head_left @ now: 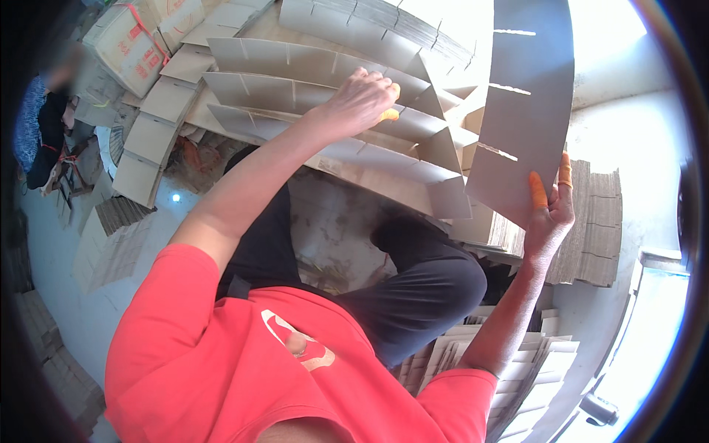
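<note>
My right hand point(550, 225), with orange finger covers, grips the lower end of a long grey cardboard strip point(528, 111) with several slots along its left edge. That strip stands up at the right of a cardboard divider grid point(258, 90). Several long slotted strips run side by side in the grid, and a cross strip point(449, 173) meets their right ends. Over the middle of the grid, my left hand point(363, 102) is closed, its fingers curled down at the strips' upper edges. Orange covers show on its fingertips; what it pinches is hidden.
Slotted cardboard stacks stand behind the grid point(391, 26), at the right point(591, 221) and beside my right forearm point(535, 369). Cardboard pieces point(151, 140) overlap at the left, near a tied carton point(125, 48). Another person point(44, 133) is at the far left. My bent knee point(450, 273) is below the grid.
</note>
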A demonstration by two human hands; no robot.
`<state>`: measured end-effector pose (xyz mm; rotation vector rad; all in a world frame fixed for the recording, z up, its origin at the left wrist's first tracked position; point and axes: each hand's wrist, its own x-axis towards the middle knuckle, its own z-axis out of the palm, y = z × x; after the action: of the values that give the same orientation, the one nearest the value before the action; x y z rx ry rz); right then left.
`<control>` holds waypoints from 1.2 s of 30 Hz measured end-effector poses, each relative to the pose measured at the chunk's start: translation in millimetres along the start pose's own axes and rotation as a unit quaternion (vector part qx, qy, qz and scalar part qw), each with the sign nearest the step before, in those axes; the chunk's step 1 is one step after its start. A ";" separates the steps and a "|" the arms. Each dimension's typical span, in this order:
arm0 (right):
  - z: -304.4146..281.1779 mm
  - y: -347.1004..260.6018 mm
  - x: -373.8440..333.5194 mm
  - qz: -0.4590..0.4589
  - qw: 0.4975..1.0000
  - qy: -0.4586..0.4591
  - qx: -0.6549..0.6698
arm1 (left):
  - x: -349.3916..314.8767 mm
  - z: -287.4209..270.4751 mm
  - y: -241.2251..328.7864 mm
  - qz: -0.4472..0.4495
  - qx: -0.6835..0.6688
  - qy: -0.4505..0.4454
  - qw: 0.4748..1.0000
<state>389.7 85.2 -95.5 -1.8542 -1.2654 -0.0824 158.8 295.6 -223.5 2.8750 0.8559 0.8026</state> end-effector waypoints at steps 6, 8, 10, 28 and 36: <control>3.8 0.1 -0.9 -0.005 0.998 -0.043 -0.047 | 21.6 24.4 -6.9 -0.049 0.036 -0.181 0.982; 6.0 1.9 -2.4 0.000 0.997 -0.057 -0.049 | 21.2 12.7 -7.3 -0.059 -0.045 -0.145 0.987; 10.5 -0.3 -3.7 0.011 0.997 -0.073 -0.029 | 14.3 -5.3 -7.6 -0.076 -0.098 -0.098 0.988; 61.5 -4.8 -6.2 0.036 0.980 -0.189 0.054 | -73.0 -8.0 -8.0 -0.045 -0.157 -0.064 0.985; 60.9 -13.6 -8.0 0.055 0.979 -0.196 0.027 | -71.5 -12.8 -7.0 -0.051 -0.150 -0.076 0.984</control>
<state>351.4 122.2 -129.1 -1.9496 -1.4056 0.3912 97.9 263.0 -247.1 2.5675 0.7808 0.6315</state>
